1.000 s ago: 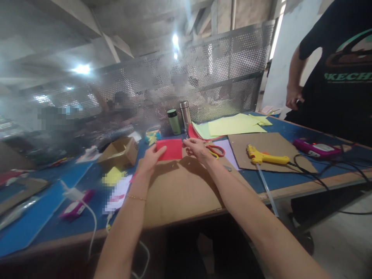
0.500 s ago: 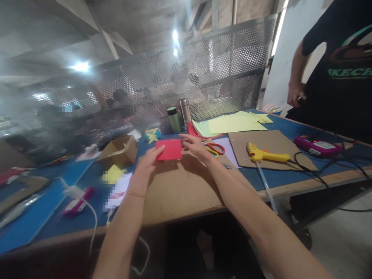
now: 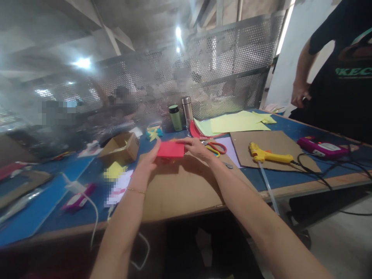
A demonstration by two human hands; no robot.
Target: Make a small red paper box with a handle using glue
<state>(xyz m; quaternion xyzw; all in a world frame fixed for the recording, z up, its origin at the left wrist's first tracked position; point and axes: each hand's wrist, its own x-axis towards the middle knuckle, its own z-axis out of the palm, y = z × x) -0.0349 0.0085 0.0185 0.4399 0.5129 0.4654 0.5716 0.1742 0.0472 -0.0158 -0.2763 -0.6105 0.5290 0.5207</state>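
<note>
- Device (image 3: pixel 80 198) in purple casing lies at the left of the bench (image 3: pixel 287 179), a white cable (image 3: pixel 97 221) hanging over the front edge.
- The cardboard box (image 3: pixel 132 146) stands open at the top; I make out something pale inside, too blurred on my feed to name. It sits off to the side, perhaps so the middle has room.
- The left hand (image 3: pixel 151 155) has its grip pinching the near left edge of a red piece, probably to steady it.
- Just behind, a blue-and-yellow ornament (image 3: pixel 154 133) has a star on its front; I can't tell whether it is hollow.
- The red piece (image 3: pixel 171 149) is between both hands, seemingly raised over the cardboard mat (image 3: pixel 186 190), whose shadow suggests that.
- The green tumbler (image 3: pixel 176 119) and steel bottle (image 3: pixel 187 108) stand upright at the back, both capped, so I can't see what they contain; likely parked there out of elbow reach.
- The right hand (image 3: pixel 195 149) curls its fingers at the red piece's right edge; whether that grip pinches, I can't tell.
- Scissors (image 3: pixel 220 148) lie beside it, handy for that hand, I judge.
- A yellow glue gun (image 3: pixel 269 156) rests on a cardboard sheet (image 3: pixel 277 138), perhaps to shield the bench from drips.
</note>
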